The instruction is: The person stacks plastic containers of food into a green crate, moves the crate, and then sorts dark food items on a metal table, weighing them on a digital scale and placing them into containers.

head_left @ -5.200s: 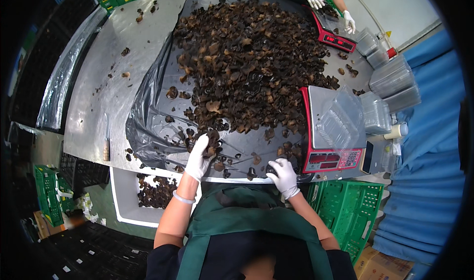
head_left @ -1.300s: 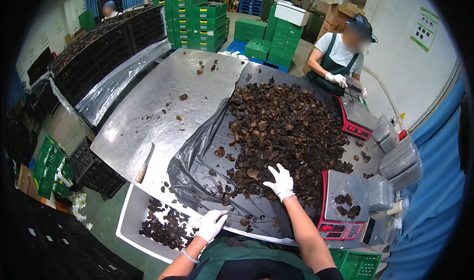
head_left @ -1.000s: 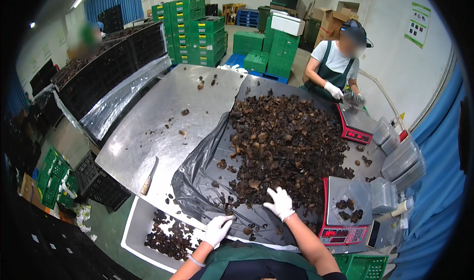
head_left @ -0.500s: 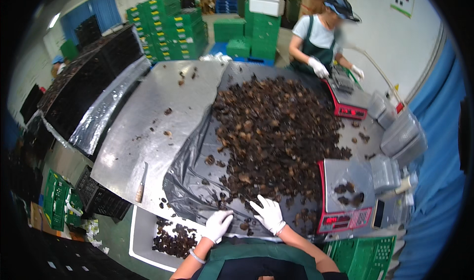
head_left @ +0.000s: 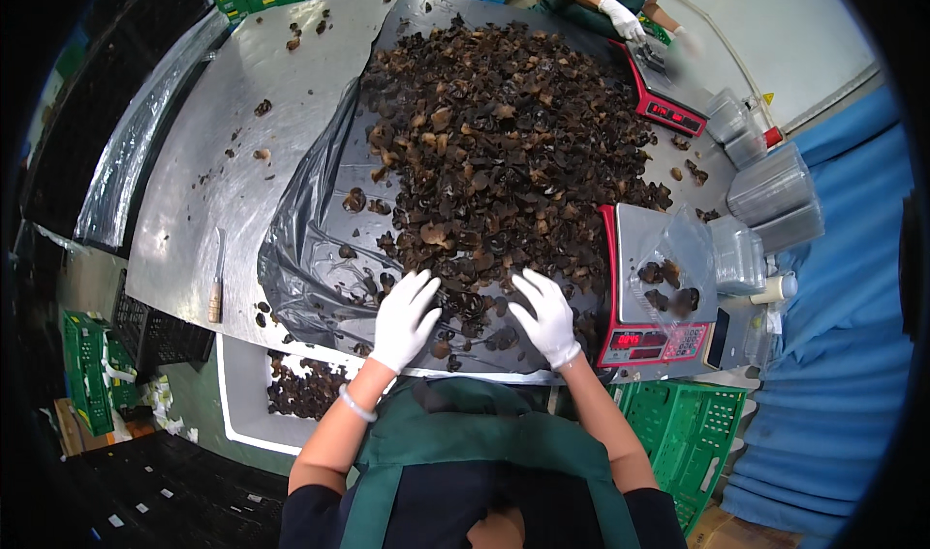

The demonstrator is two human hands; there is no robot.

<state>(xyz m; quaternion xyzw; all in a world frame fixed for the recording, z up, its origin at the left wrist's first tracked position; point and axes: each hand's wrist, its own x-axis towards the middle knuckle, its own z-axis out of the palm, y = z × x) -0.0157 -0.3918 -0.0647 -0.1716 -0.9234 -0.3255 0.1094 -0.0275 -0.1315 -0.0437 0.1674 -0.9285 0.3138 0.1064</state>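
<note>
A broad heap of dark brown wood ear mushrooms (head_left: 504, 152) covers a black plastic sheet (head_left: 300, 229) on the metal table. At the heap's near edge my left hand (head_left: 405, 321), in a white glove, lies with its fingers stretched forward. My right hand (head_left: 547, 321), gloved too, is a little to the right, fingers apart and pointing inward. Between the two hands sit loose mushrooms (head_left: 467, 312); neither hand grips any. Right of my right hand stands a red scale (head_left: 630, 345) carrying clear plastic (head_left: 639, 249) with a few mushrooms in it.
A knife (head_left: 215, 302) lies on the left of the table. Below the front edge are a white bin (head_left: 232, 394) with mushrooms and a green crate (head_left: 668, 423). Clear containers (head_left: 775, 190) stack at right. A co-worker's gloved hand (head_left: 620, 18) is by a second scale (head_left: 668, 113).
The view has tipped down, so the table sits higher in it. My hands have moved farther apart and forward; the left has opened out beside the loose mushrooms.
</note>
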